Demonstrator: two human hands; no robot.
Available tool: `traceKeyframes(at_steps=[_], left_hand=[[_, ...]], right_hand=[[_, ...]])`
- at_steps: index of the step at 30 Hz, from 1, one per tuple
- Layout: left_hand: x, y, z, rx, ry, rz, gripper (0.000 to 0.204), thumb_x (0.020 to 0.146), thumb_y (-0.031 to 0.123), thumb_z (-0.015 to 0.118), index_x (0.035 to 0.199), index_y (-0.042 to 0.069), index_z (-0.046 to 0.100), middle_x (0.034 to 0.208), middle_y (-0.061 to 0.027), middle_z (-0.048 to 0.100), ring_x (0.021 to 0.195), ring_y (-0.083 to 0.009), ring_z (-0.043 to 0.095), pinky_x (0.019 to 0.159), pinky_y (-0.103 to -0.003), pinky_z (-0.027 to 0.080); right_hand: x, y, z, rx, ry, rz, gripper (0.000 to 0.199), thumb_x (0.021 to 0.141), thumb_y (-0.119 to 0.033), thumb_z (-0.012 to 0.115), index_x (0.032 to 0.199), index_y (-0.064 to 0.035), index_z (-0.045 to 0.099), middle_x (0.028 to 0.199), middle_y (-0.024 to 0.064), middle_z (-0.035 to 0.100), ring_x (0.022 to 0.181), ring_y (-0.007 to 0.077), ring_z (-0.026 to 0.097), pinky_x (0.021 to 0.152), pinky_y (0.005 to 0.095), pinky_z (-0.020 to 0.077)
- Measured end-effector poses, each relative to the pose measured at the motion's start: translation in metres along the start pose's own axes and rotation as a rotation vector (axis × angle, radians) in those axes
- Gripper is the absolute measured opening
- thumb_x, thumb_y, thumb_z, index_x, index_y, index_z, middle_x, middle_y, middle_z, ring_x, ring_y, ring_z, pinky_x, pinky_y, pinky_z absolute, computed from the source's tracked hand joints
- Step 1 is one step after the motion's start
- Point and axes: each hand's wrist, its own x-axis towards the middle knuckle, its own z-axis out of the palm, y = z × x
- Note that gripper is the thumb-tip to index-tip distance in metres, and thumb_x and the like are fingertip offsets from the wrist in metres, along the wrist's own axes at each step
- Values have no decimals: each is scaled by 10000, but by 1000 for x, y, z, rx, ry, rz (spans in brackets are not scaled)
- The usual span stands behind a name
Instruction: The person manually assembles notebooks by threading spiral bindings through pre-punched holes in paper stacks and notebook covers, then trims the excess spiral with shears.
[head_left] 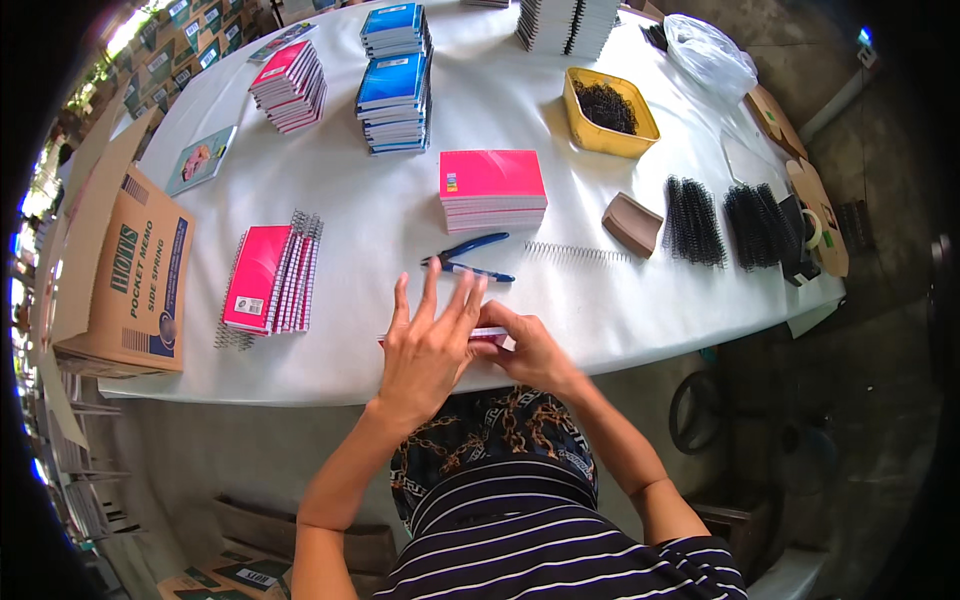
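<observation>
Binding looks mid-batch. Current piece: pad (489, 334), lower center of frame at the near table edge, mostly hidden by the hands. Can't see a coil on it, so can't call it bound or unbound.

Left hand (425, 352): fingers spread wide over the pad; thumb hidden, can't tell if it grips. Right hand (540, 355): thumb and fingers bent in, closed on the pad's right end.

Done, by the look of it: coiled pads (262, 280), left of frame, pink covers, springs showing along the edges, some ends sticking well out. My read: coils in, ends maybe not trimmed.

Left to do, probably: pink stack (493, 190), center, squared up, no coil visible on the sides in view. Supply is fine: one loose coil (578, 252) right of center, coil bundles (692, 222) at right, more short coils (605, 108) in the yellow tub (645, 143), upper right.

Pliers (470, 245) lie just beyond the left fingertips, not in use. Brown block (632, 224) sits near the loose coil.

Blue stacks (392, 85), upper center, and another pink pile (288, 85), upper left: status unclear. Open box (140, 270) at left; contents not visible.
</observation>
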Motion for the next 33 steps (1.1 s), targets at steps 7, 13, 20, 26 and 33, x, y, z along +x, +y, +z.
traceKeyframes(at_steps=[7,13,20,26,33], left_hand=[[5,0,9,-133,132,26,642,809,389,687,1392,181,517,1328,-39,599,1170,-301,607,956,-461,494],[8,1,7,-173,146,-24,591,818,413,670,1359,207,552,1276,-40,634,1158,-296,615,955,-450,496],[8,2,7,-163,157,-30,575,803,415,681,1337,227,577,1253,-34,649,1143,-290,621,972,-459,480],[8,3,8,-156,168,-31,580,796,406,687,1338,229,577,1247,-26,654,1152,-287,615,982,-461,468],[8,0,9,-153,147,-13,602,791,390,695,1358,238,560,1267,-26,643,1163,-295,608,993,-484,454]], right_hand=[[34,24,-94,-974,392,-442,218,782,4,718,994,-22,670,975,108,640,800,299,630,720,389,509],[9,-14,-80,-298,232,-161,210,784,52,708,980,-13,671,951,101,654,852,264,633,710,377,511],[-2,-27,-56,-234,224,-270,219,738,50,749,934,-24,687,918,72,680,833,200,631,747,331,520],[-6,-23,-54,-173,135,-185,208,740,35,756,930,-19,692,916,70,687,816,194,639,735,328,529],[-2,-28,-65,-267,-45,-187,158,794,-17,724,951,-22,701,911,90,679,821,224,660,702,346,523]])
